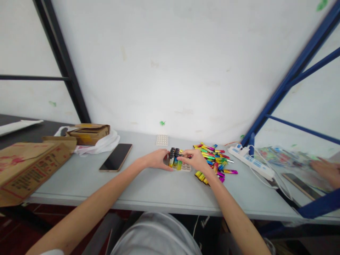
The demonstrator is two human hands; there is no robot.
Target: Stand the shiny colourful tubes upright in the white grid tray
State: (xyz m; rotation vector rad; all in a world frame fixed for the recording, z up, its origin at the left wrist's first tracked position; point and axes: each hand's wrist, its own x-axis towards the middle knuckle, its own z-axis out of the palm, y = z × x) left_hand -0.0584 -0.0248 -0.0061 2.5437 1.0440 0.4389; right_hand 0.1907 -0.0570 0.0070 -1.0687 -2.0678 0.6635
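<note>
A small white tray with holes lies on the table between my hands. Several lighters with black tops stand upright in rows in its left part. My right hand pinches a yellow lighter at its upper end, at the front of the rows. Cupped beside the left edge of the tray, my left hand has thumb and fingers apart, close against the standing lighters. To the right lies a loose heap of shiny coloured lighters, partly behind my right hand.
A second white holed tray lies near the wall. On the left are a phone, a white plastic bag and cardboard boxes. A power strip with cables lies right, before a blue frame. A co-worker's hand shows far right.
</note>
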